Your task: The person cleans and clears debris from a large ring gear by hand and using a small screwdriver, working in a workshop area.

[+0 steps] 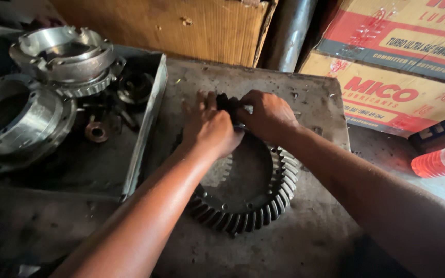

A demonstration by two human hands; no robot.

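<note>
tabletop (pixel 305 242): grey, stained, gritty, under the hands | tray (pixel 148 128): shallow metal, left of the hands (dark inside) | cardboard box (pixel 181 25): plain brown, beyond the hands | printed cartons (pixel 387 62): red and tan, stacked beyond and right | pipe (pixel 289 31): grey, upright between them | light: dim, warm
</note>
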